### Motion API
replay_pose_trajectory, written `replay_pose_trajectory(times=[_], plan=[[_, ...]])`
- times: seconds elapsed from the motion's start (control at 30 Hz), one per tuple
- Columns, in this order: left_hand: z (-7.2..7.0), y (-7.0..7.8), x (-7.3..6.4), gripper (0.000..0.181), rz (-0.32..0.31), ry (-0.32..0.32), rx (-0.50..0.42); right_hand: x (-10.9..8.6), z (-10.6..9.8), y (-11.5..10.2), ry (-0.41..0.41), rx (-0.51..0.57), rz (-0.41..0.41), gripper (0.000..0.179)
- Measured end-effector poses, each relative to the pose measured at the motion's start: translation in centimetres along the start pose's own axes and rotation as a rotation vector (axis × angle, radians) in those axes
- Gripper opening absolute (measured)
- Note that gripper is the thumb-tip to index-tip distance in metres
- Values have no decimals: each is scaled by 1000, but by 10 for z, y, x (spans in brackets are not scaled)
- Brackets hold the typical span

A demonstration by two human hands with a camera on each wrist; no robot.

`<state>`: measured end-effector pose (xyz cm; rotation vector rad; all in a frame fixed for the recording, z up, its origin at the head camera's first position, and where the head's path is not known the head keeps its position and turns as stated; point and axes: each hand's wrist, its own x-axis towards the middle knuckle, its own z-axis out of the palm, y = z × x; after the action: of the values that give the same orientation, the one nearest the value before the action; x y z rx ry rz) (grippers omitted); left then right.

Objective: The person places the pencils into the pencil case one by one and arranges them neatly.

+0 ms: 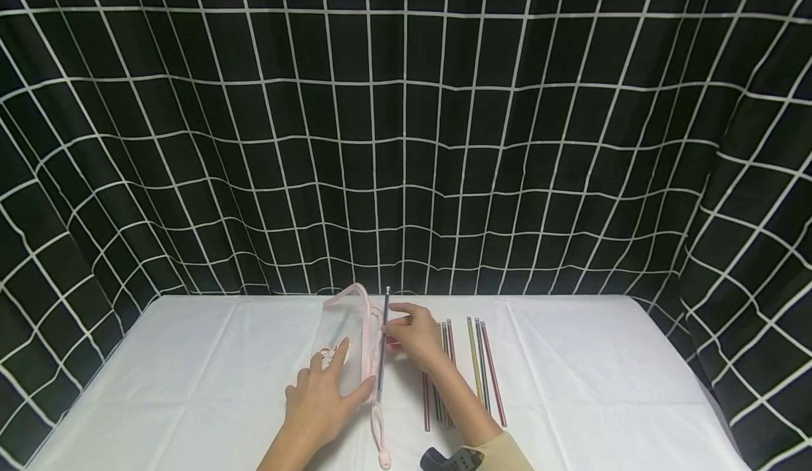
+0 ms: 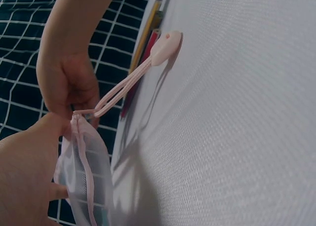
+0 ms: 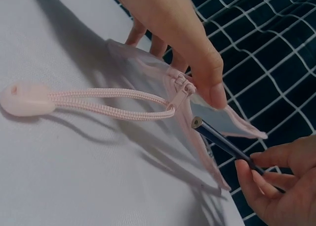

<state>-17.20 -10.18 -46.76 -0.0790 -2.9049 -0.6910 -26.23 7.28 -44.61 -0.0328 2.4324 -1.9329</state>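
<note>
A clear mesh zip pouch with pink edging lies on the white cloth, its zipped side gaping towards the right. My left hand grips it near the zip end, fingers spread over its printed face and thumb at the opening. A pink cord loop with an oval tag hangs from the zip pull. Between thumb and fingers, my right hand pinches a dark blue pencil. The pencil's near end is beside the pouch's opening. Something greenish shows faintly through the mesh; its kind is unclear.
Several pencils lie right of the pouch, partly under my right forearm. Farther right are a yellow pencil, a dark one and a red pencil. A small red thing shows by my right hand. A black-and-white grid curtain surrounds the table.
</note>
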Motion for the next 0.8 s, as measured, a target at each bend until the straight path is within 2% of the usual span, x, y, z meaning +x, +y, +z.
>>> replay_pose_trajectory(times=[0.27,0.7,0.8], plan=[[-1,0,0,81,-6,-5,-8,2,8,-3,-15,42,16,53],[2,-1,1,81,-18,-10,-9,4,21,0,-37,19,47,53],[2,-1,1,80,-17,-6,-8,2,26,1,-43,1,34,52]])
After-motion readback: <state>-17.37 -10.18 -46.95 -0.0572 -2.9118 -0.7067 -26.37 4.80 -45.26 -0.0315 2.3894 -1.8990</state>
